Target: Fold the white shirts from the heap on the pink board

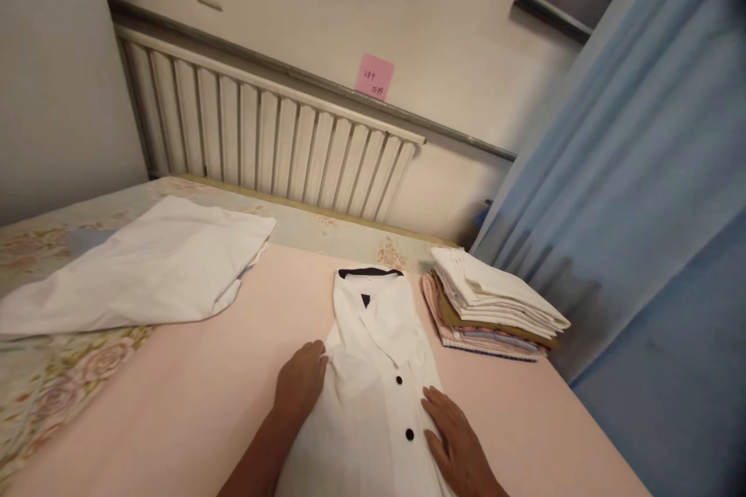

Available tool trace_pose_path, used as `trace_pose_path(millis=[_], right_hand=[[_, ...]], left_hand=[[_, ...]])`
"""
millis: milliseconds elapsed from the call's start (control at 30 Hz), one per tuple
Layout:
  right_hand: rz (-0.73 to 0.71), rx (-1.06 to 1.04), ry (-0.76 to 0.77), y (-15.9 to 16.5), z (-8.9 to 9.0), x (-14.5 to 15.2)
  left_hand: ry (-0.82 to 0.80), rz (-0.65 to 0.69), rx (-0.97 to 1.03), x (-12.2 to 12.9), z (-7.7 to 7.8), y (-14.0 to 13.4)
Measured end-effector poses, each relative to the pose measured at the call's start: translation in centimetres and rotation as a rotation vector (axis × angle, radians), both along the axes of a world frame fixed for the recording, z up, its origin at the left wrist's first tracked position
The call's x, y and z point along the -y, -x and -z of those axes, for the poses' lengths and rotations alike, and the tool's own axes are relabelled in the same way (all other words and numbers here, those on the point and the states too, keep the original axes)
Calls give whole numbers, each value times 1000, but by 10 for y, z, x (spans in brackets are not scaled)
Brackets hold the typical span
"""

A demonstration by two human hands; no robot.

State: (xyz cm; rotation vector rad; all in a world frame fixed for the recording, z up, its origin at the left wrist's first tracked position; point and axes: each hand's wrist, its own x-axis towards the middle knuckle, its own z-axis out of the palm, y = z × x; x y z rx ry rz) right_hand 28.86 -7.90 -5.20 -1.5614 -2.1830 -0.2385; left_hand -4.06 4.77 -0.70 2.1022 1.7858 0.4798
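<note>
A white shirt (373,396) with black buttons and a dark band inside its collar lies front up on a pink sheet (221,388), collar away from me. At the shirt's left edge, below the collar, my left hand (300,380) is closed, its fingertips pinching a bit of the fabric. My right hand (458,435) rests flat against the right edge near the buttons, fingers apart. The shirt's lower part runs out of view at the bottom.
To the right stands a stack of folded clothes (495,303), white on top. White cloth (157,264) lies in a heap on the left, over a floral cover (87,373). Behind the bed are a radiator (262,124) and a blue curtain (629,171).
</note>
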Motion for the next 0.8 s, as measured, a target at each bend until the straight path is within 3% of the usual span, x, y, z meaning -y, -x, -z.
trace_pose_path(millis=[200,333,500,633,800], right_hand=[[-23,-15,-100,43,-26,-26],[-70,84,-44,90,-44,-55],[-28,382,15,117,-42,-87],[-27,499,54,131,-46,-108],[-16,492,145,174,-90,-139]], left_hand=[[37,-4,80,1,-3,4],[35,-8,101,1,-1,5],[32,-11,130,2,2,7],[49,-22,157,-1,2,8],[102,-54,201,-6,0,10]])
